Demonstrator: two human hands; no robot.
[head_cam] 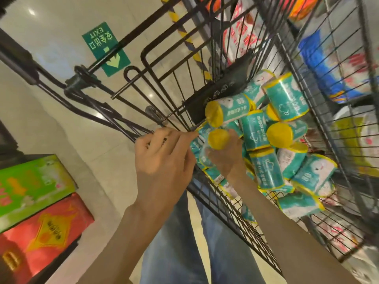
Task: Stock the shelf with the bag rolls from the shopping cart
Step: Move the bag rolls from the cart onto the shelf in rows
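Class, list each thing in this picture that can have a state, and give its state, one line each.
shopping cart: loaded, many bag rolls heaped inside
bag rolls: wrapped, piled loosely
left hand: fingers reach among the rolls at the cart's edge
right hand: grips a roll

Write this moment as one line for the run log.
phase: picking | right hand: grips bag roll in cart | left hand: at cart rim, grip unclear | shelf: none stocked in view
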